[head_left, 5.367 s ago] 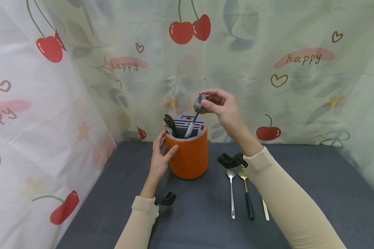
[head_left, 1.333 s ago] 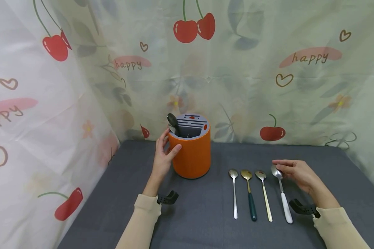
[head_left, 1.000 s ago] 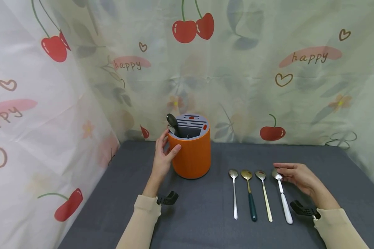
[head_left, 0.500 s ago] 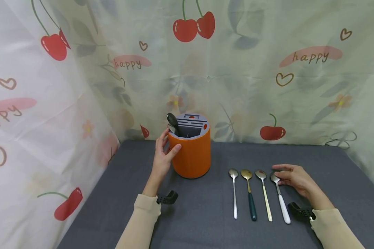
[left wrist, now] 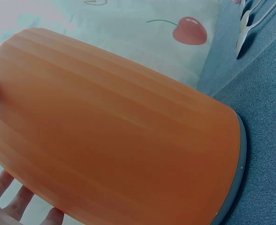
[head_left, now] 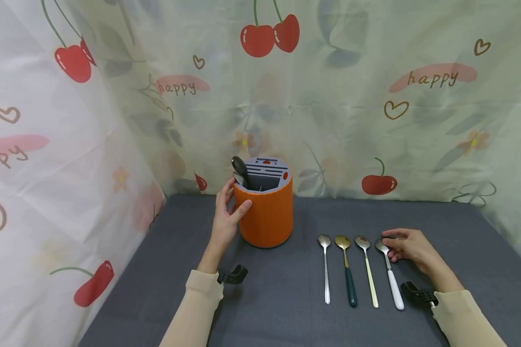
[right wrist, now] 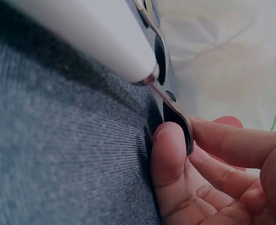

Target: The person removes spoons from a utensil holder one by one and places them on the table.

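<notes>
My left hand (head_left: 224,224) grips the left side of an orange cylindrical utensil holder (head_left: 267,219), thumb in front and fingers behind. A dark spoon (head_left: 239,166) leans out of the holder's slotted grey top. At the right end of a row of spoons, my right hand (head_left: 412,248) pinches the bowl of a white-handled spoon (head_left: 395,289) lying on the table. In the right wrist view its bowl (right wrist: 187,124) sits between thumb and forefinger. The holder's orange wall (left wrist: 114,126) fills much of the left wrist view.
Left of the white-handled spoon lie a silver spoon (head_left: 326,274), a gold spoon with a dark green handle (head_left: 350,286) and a spoon with a cream handle (head_left: 370,277). A patterned curtain (head_left: 330,96) stands behind the grey-covered table (head_left: 278,299).
The white-handled spoon went from above the holder to the right end of the row. Over the last second, my right hand and that spoon shifted slightly left. My left hand stayed on the holder.
</notes>
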Tool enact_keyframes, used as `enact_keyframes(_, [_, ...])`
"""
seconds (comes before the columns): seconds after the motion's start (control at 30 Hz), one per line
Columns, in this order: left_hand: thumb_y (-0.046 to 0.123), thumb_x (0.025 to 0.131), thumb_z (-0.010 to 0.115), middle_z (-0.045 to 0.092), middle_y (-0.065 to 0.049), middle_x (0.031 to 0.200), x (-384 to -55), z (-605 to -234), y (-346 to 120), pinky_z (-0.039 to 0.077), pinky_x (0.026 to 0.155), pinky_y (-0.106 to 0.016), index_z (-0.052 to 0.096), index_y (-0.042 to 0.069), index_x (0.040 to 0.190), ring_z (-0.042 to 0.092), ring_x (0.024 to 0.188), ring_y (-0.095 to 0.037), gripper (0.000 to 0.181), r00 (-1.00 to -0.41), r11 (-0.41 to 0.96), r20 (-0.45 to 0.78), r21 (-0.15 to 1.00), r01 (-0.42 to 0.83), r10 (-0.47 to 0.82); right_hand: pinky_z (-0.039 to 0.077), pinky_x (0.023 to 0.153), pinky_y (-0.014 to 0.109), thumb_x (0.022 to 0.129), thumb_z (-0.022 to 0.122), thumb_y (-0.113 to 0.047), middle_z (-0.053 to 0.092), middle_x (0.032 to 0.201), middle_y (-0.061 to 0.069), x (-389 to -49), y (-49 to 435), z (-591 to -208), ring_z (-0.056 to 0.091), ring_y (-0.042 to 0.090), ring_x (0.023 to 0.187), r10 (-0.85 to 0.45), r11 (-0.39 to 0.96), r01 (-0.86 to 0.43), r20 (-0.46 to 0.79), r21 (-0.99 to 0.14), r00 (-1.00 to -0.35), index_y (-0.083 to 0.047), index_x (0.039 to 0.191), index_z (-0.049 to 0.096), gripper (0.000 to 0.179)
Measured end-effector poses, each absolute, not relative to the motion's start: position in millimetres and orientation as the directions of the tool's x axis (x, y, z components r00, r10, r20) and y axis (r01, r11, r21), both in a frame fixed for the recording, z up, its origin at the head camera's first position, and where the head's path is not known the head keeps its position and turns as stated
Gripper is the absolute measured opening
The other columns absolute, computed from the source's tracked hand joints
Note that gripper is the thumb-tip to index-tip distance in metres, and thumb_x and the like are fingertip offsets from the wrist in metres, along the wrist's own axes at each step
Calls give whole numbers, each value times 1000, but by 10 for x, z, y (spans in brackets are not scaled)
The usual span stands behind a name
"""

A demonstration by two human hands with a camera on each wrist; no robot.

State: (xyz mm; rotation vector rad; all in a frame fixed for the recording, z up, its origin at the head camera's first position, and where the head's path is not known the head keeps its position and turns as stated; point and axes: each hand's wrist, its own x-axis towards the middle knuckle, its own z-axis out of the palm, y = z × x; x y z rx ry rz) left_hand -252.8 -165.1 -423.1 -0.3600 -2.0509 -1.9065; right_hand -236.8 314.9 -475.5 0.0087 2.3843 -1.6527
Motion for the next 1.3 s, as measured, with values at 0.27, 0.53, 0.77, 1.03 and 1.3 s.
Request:
enact_keyframes(0.27, [23, 101, 72, 27, -3, 161, -2519, -4222, -1651, 28, 122, -57, 36, 33, 161, 26, 154, -26, 71, -920, 79, 391, 919, 387, -33, 60, 61, 31, 105, 60, -7, 67, 80, 7, -2382, 3167, -4806, 66, 14, 66, -139, 380, 143, -209, -914, -968, 24, 137, 48, 46])
enact_keyframes(0.53, [26, 101, 72, 28, 0, 160, -2507, -4223, -1663, 29, 122, -54, 37, 37, 160, 27, 152, -22, 69, -926, 79, 377, 924, 373, -37, 60, 61, 31, 106, 59, -8, 64, 82, 6, -2388, 3163, -4819, 65, 13, 66, -144, 392, 132, -202, -910, -969, 23, 139, 48, 47])
enact_keyframes(0.77, [20, 101, 71, 24, -5, 164, -2507, -4201, -1661, 28, 123, -54, 32, 31, 163, 24, 154, -25, 73, -936, 71, 350, 935, 347, -32, 59, 59, 32, 108, 56, -11, 64, 83, 7, -2364, 3163, -4747, 64, 15, 67, -141, 411, 145, -220, -900, -965, 23, 140, 46, 48])
enact_keyframes(1.03, [14, 102, 68, 24, -11, 162, -2375, -4021, -1608, 25, 124, -56, 33, 21, 163, 24, 155, -29, 71, -942, 62, 334, 941, 332, -28, 59, 59, 32, 110, 51, -13, 67, 83, 8, -2355, 3209, -4723, 65, 15, 66, -139, 423, 141, -218, -895, -966, 23, 140, 45, 47])
enact_keyframes(1.3, [19, 101, 70, 23, -5, 164, -2528, -4203, -1654, 26, 123, -56, 32, 31, 163, 23, 155, -27, 74, -936, 75, 350, 935, 346, -34, 60, 58, 37, 110, 50, -17, 68, 87, 10, -2308, 3263, -4601, 67, 18, 68, -65, 482, 110, -161, -869, -985, 21, 139, 48, 47])
